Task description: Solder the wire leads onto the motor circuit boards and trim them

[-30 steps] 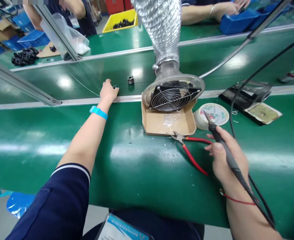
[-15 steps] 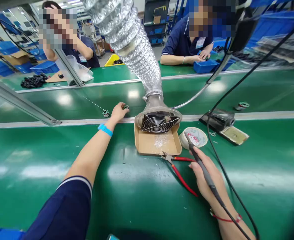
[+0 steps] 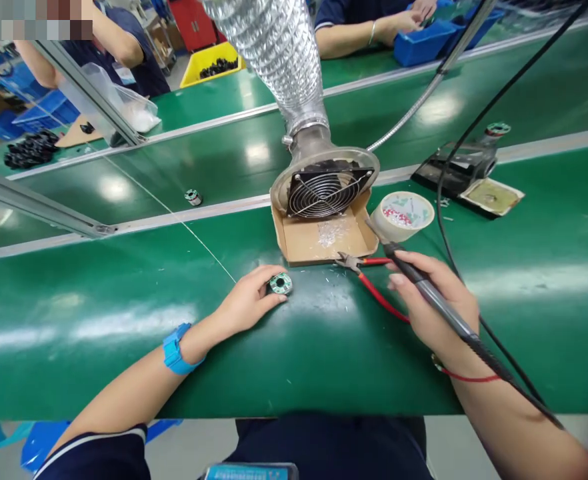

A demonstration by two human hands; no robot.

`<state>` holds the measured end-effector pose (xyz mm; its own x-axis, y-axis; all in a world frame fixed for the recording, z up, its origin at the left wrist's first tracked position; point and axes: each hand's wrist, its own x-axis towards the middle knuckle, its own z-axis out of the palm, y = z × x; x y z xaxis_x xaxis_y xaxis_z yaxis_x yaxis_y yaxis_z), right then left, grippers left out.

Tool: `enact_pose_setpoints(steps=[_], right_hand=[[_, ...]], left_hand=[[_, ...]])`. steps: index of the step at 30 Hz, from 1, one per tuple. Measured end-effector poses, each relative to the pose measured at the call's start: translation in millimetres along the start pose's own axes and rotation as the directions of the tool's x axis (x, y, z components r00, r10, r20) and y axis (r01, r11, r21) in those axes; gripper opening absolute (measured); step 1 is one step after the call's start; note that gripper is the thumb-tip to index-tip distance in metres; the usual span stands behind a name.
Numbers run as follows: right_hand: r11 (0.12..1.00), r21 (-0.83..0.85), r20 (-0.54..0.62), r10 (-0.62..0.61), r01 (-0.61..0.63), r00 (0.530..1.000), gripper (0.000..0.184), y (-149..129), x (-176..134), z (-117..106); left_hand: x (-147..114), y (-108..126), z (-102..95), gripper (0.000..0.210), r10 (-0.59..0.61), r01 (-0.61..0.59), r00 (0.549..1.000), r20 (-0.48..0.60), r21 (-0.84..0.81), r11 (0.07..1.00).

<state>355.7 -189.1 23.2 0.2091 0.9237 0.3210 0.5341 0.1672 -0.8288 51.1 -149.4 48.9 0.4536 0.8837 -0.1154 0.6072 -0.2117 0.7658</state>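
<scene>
My left hand (image 3: 244, 303) grips a small round motor-like part with a green circuit board on top (image 3: 287, 283), fingers and thumb around its sides, low over the bench. A blue wristband (image 3: 179, 349) is on that arm. In my right hand (image 3: 437, 313) is a soldering iron (image 3: 424, 285), its tip pointing up and left beside the tape roll (image 3: 408, 227). Red-handled cutting pliers (image 3: 380, 297) lie just left of that hand, jaws against the cardboard tray (image 3: 299, 255). Another such round part (image 3: 193, 197) stands beyond the metal rail.
A fume extractor with a fan grille (image 3: 324, 193) hangs over the tray. At the right are a soldering iron stand (image 3: 454, 167) and another round part (image 3: 497, 129). The iron's cable crosses the right side. A thin white cord (image 3: 174, 217) runs toward my left hand. Two people sit opposite.
My left hand has brought the round part from beyond the rail back over the near bench. The view has tilted down. My right hand keeps hold of the soldering iron near the tape roll.
</scene>
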Motion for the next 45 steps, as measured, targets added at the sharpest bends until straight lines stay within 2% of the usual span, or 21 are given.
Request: enact_pose_setpoints(steps=[3, 6, 9, 15, 24, 31, 33, 35, 37, 39, 41, 43, 45], right_hand=[[0.983, 0.179, 0.178, -0.066, 0.033, 0.982, 0.037, -30, -11, 3], [0.977, 0.2, 0.299, -0.139, 0.08, 0.944, 0.034, -57, -12, 6], [0.966, 0.237, 0.359, -0.186, 0.104, 0.915, 0.037, -71, -8, 8], [0.96, 0.277, 0.509, -0.108, -0.043, 0.854, 0.042, -75, -2, 10], [0.958, 0.281, 0.532, -0.102, -0.061, 0.84, 0.037, -82, -1, 13], [0.959, 0.253, 0.456, -0.235, 0.128, 0.858, 0.026, -75, -8, 18], [0.958, 0.259, 0.444, -0.23, 0.121, 0.866, 0.028, -71, -12, 22], [0.96, 0.264, 0.394, -0.192, 0.09, 0.899, 0.035, -66, -17, 27], [0.975, 0.2, 0.335, -0.157, 0.092, 0.929, 0.05, -61, -23, 33], [0.988, 0.074, 0.312, -0.154, 0.138, 0.938, 0.061, -55, -28, 40], [0.982, -0.059, 0.342, -0.15, 0.18, 0.928, 0.059, -51, -30, 46], [0.966, -0.14, 0.38, -0.151, 0.218, 0.912, 0.051, -47, -29, 51], [0.952, -0.157, 0.43, -0.173, 0.262, 0.886, 0.049, -46, -26, 53]], left_hand=[[-5, 26, 15.2, 0.039, -0.003, 0.026, 0.994, 0.11, -0.203, 0.979], [-8, 45, 25.7, 0.039, 0.009, 0.052, 0.984, 0.178, -0.332, 0.942], [-9, 54, 31.0, 0.037, 0.045, 0.031, 0.982, 0.185, -0.386, 0.922], [-14, 54, 32.2, 0.041, 0.081, 0.007, 0.976, 0.203, -0.397, 0.918], [-14, 51, 29.0, 0.038, 0.139, -0.065, 0.974, 0.181, -0.365, 0.929], [-15, 47, 33.0, 0.04, 0.167, -0.111, 0.976, 0.143, -0.334, 0.936], [-13, 45, 36.0, 0.039, 0.18, -0.135, 0.975, 0.127, -0.3, 0.944], [-9, 43, 39.6, 0.037, 0.187, -0.158, 0.978, 0.097, -0.245, 0.956], [-5, 41, 43.4, 0.031, 0.191, -0.179, 0.98, 0.054, -0.18, 0.967], [0, 37, 47.0, 0.026, 0.183, -0.179, 0.983, 0.035, -0.091, 0.98], [3, 32, 49.0, 0.027, 0.154, -0.153, 0.986, 0.066, -0.011, 0.988], [5, 26, 49.0, 0.035, 0.112, -0.109, 0.989, 0.102, -0.033, 0.994], [7, 19, 47.2, 0.039, 0.07, -0.052, 0.993, 0.095, -0.176, 0.983]])
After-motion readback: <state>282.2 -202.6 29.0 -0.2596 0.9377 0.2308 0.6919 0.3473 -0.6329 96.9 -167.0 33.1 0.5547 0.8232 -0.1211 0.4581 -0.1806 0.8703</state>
